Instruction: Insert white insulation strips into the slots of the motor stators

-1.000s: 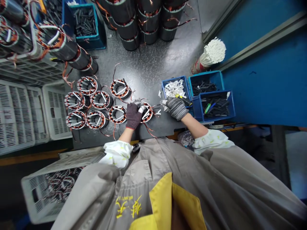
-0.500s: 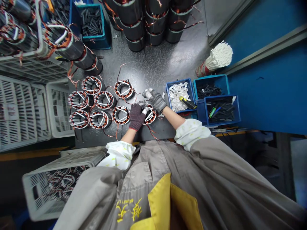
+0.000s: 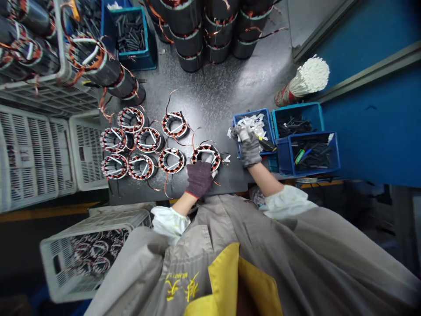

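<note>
My left hand [image 3: 199, 177], in a dark purple knit glove, grips the near rim of a wound motor stator [image 3: 217, 151] with orange copper coils and white lacing. One light-coloured fingertip reaches over the ring's opening. My right hand [image 3: 249, 147], in a grey glove, is at the left side of a blue bin [image 3: 272, 127] of white slips [image 3: 255, 123]. Its fingers are curled in, and what they hold, if anything, cannot be made out. Several similar stators stand to the left, among them one stator [image 3: 171, 161] beside my left hand.
A yellow-and-black tool [image 3: 267, 144] lies in the white-slip bin. Bins of black sleeves [image 3: 309, 151] adjoin it on the right, below a bundle of white sticks [image 3: 311, 77]. Stacked dark stator cores [image 3: 190, 41] stand at the back. Plastic crates [image 3: 33, 153] line the left.
My right hand has left the stator and moved right to the bin of white slips. My left hand stays at the stator, now lower on its near rim. The view has shifted slightly.
</note>
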Tool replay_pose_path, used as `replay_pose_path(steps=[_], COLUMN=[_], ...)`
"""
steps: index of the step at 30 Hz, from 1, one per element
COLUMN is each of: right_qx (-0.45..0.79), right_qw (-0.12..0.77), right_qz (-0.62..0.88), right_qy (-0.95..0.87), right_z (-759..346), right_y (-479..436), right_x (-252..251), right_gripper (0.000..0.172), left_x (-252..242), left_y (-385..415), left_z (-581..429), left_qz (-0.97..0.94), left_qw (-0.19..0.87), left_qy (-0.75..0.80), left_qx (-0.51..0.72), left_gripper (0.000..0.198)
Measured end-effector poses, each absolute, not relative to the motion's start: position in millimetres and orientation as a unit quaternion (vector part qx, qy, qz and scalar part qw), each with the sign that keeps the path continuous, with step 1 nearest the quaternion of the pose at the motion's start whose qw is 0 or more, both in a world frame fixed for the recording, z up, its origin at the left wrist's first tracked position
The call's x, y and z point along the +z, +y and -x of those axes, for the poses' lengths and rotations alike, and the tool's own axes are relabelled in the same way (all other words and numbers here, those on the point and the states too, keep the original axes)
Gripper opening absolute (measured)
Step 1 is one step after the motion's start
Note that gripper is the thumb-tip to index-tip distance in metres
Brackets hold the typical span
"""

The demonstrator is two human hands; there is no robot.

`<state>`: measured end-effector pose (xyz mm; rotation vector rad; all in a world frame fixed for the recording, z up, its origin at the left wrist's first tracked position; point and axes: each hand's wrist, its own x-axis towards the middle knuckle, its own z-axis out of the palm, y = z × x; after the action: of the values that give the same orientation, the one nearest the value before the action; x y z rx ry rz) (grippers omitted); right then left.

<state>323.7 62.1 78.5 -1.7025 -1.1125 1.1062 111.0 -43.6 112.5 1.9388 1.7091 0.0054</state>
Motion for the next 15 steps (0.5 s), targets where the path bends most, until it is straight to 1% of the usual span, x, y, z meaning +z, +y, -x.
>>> replay_pose_path(steps=[1, 3, 6, 7, 8, 10, 12, 15], right_qx=[0.417, 0.379, 0.358, 0.356, 0.353, 0.337, 0.323, 0.319], right_qw=[0.392, 0.358, 0.329, 0.322, 0.311, 0.268, 0.202, 0.076], right_qz=[0.693, 0.727, 0.746, 0.744, 0.737, 0.713, 0.668, 0.560], right_qy=[-0.439, -0.446, -0.455, -0.466, -0.485, -0.554, -0.639, -0.761], right_z=[-333, -342, -341, -339, -336, -329, -320, -302], right_y=[47, 15, -23, -32, -38, -44, -42, -30], right_x=[74, 66, 57, 57, 57, 61, 68, 81], right_gripper=[0.044, 0.044, 0.040, 0.038, 0.037, 0.037, 0.038, 0.040], left_x=[116, 124, 134, 134, 131, 115, 94, 66], left_y=[-36, -9, 47, 66, 84, 115, 137, 149], left_z=[-106, -91, -74, -73, -76, -88, -101, -106], left_qz=[-0.722, -0.724, -0.723, -0.725, -0.733, -0.756, -0.771, -0.770], left_qw=[0.285, 0.318, 0.390, 0.394, 0.378, 0.312, 0.257, 0.240], left_qy=[0.630, 0.611, 0.569, 0.563, 0.563, 0.574, 0.581, 0.590], left_qx=[-0.029, -0.037, 0.030, 0.047, 0.055, 0.053, 0.042, 0.030], left_gripper=[0.050, 0.048, 0.052, 0.052, 0.053, 0.053, 0.047, 0.039])
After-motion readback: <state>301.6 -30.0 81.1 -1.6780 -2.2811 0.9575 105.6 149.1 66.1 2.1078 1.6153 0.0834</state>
